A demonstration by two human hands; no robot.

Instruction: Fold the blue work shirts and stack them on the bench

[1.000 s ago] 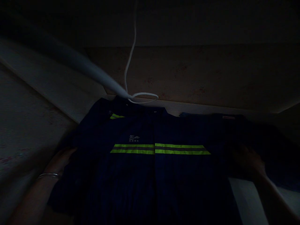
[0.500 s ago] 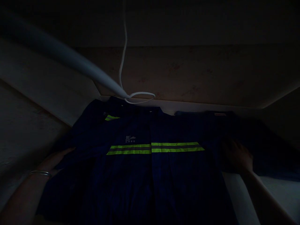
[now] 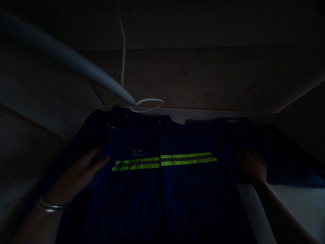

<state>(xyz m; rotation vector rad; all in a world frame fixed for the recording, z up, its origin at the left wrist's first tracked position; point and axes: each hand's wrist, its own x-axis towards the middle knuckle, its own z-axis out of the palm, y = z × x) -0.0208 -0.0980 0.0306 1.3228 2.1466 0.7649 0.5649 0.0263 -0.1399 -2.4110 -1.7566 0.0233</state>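
A dark blue work jacket (image 3: 162, 189) with two yellow-green reflective stripes across the chest lies spread on a pale surface in very dim light. My left hand (image 3: 81, 173), with a bangle on the wrist, rests on the jacket's left side with fingers stretched out, just left of the stripes. My right hand (image 3: 250, 164) lies on the jacket's right side near the sleeve; its fingers are lost in the dark.
A white pole-like object (image 3: 76, 66) slants down from the upper left to the jacket's collar, with a white cord (image 3: 148, 103) looped at its end and rising upward. A pale wall (image 3: 203, 81) stands behind. Pale surface (image 3: 291, 203) shows at the lower right.
My left hand has moved right and inward, carrying the jacket's left side over toward the chest. My right hand has shifted slightly left. The view has drifted right.
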